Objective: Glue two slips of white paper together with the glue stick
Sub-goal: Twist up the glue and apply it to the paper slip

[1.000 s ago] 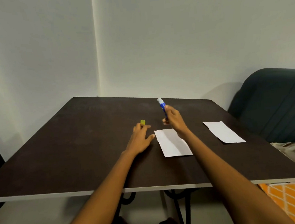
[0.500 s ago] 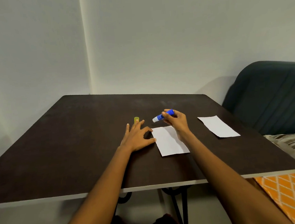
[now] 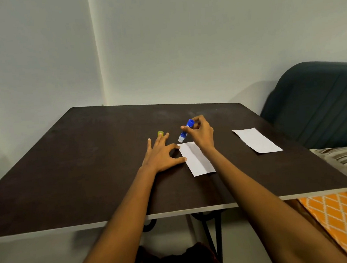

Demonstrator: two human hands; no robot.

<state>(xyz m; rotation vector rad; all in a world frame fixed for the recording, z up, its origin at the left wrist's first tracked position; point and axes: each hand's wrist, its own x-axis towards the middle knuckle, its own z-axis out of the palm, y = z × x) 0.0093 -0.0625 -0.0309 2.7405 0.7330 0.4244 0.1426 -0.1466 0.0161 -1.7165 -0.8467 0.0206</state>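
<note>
A white paper slip [image 3: 197, 159] lies in the middle of the dark table [image 3: 84, 171]. My left hand [image 3: 162, 155] rests flat beside its left edge, fingers spread, thumb and forefinger touching the paper. My right hand [image 3: 201, 133] grips a blue glue stick [image 3: 186, 130] tilted tip-down, its white tip just above the slip's far left corner. A second white slip [image 3: 256, 139] lies apart at the right. The yellow-green cap [image 3: 160, 134] stands just beyond my left fingertips.
A dark green sofa [image 3: 315, 103] stands to the right of the table. A striped cushion [image 3: 344, 155] and an orange patterned cloth [image 3: 337, 222] lie at the right near corner. Walls close off the back and left.
My right hand has turned the glue stick from tip-up, through level, to tip-down over the slip's far corner. My left hand has spread flat against the paper's left edge.
</note>
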